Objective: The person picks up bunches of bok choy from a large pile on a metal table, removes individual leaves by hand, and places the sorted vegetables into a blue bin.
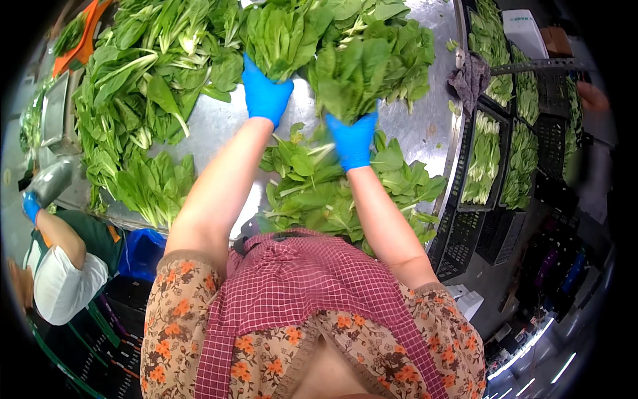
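Both of my hands wear blue gloves and reach over a metal table (216, 120). My left hand (267, 96) is closed around the lower end of a bunch of leafy greens (279, 40), its leaves fanned out away from me. Most of its fingers are hidden by the leaves. My right hand (353, 141) grips a second bunch of leafy greens (352, 76), slightly blurred, leaves also pointing away. Below and between my forearms lie loose leafy greens (306, 193), close to my checked apron (299, 272).
A large heap of greens (126, 86) covers the table's left side. To the right, black crates (482, 156) hold rows of greens, with a grey cloth (469, 80) at the table edge. A co-worker (70, 272) with a blue glove stands at left. An orange object (83, 43) sits far left.
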Demonstrator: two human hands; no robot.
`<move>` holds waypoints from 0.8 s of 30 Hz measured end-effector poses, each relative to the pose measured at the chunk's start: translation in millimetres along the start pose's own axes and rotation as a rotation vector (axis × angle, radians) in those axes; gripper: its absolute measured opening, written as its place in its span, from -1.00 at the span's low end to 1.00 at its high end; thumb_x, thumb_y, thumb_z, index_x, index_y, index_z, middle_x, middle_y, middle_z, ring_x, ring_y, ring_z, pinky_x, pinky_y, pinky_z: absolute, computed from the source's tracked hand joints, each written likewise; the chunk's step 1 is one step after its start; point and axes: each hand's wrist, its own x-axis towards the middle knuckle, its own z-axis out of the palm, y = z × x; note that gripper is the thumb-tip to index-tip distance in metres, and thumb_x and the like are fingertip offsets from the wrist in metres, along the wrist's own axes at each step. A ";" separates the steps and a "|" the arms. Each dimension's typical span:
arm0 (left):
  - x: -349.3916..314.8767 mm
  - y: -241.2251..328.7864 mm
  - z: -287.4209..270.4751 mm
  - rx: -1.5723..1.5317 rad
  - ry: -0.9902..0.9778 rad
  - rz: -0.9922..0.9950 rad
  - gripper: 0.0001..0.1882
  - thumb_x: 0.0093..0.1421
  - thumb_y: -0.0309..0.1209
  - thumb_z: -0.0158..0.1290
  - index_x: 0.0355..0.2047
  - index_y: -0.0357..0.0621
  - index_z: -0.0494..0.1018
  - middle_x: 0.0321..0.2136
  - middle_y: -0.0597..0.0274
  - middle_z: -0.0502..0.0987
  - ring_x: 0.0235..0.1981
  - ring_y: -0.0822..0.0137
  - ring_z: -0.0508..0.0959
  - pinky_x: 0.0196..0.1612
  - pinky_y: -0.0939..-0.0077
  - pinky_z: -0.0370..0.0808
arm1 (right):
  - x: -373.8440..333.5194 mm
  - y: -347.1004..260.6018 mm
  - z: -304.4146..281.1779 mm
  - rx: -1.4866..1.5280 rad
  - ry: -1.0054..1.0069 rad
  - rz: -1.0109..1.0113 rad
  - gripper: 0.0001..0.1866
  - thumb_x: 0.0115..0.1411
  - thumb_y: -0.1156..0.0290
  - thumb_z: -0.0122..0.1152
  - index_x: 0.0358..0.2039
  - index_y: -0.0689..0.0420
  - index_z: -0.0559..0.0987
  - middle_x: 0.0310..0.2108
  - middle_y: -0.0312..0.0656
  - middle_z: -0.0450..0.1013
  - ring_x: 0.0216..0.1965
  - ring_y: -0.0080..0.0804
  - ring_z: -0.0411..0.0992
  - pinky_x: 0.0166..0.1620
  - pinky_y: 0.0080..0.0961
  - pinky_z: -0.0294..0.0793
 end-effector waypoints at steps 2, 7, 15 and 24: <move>-21.2 0.1 -8.1 -0.134 0.057 0.003 -0.24 -0.15 -0.49 0.21 0.08 -0.31 0.13 -0.12 -0.10 0.43 -0.08 0.04 0.45 -0.02 0.30 0.37 | -11.8 -15.0 18.7 0.029 -0.139 0.015 0.07 -0.23 0.46 0.32 0.25 0.25 -0.10 0.04 0.05 0.14 0.10 -0.13 0.17 0.15 -0.30 0.17; -67.8 -1.3 -37.2 -0.246 0.129 -0.076 -0.33 -0.02 -0.54 0.14 0.09 -0.29 0.11 -0.03 0.02 0.36 -0.03 0.21 0.38 0.03 0.34 0.32 | -41.7 -29.0 36.1 -0.242 -0.246 -0.142 0.11 -0.28 0.40 0.36 0.25 0.25 -0.09 -0.01 0.10 0.18 0.04 -0.03 0.22 0.09 -0.27 0.23; -122.6 -21.6 -71.4 -0.476 0.184 -0.532 -0.30 -0.04 -0.41 0.22 0.08 -0.30 0.16 -0.15 0.06 0.43 -0.19 0.19 0.46 -0.08 0.40 0.39 | -31.9 -36.9 17.5 -0.809 -0.277 -0.449 -0.01 -0.17 0.26 0.34 0.21 0.29 0.00 0.10 0.25 0.11 0.05 0.14 0.18 0.09 -0.17 0.21; -130.5 -26.3 -93.5 -0.524 -0.070 -0.695 -0.67 0.07 -0.36 0.10 -0.16 -0.19 0.39 -0.39 0.26 0.51 -0.41 0.44 0.48 -0.37 0.58 0.41 | -110.8 -43.7 9.5 -0.911 -0.711 -0.538 -0.58 -0.05 0.27 0.22 -0.13 0.05 0.47 -0.23 -0.10 0.41 -0.19 -0.11 0.36 -0.09 -0.23 0.30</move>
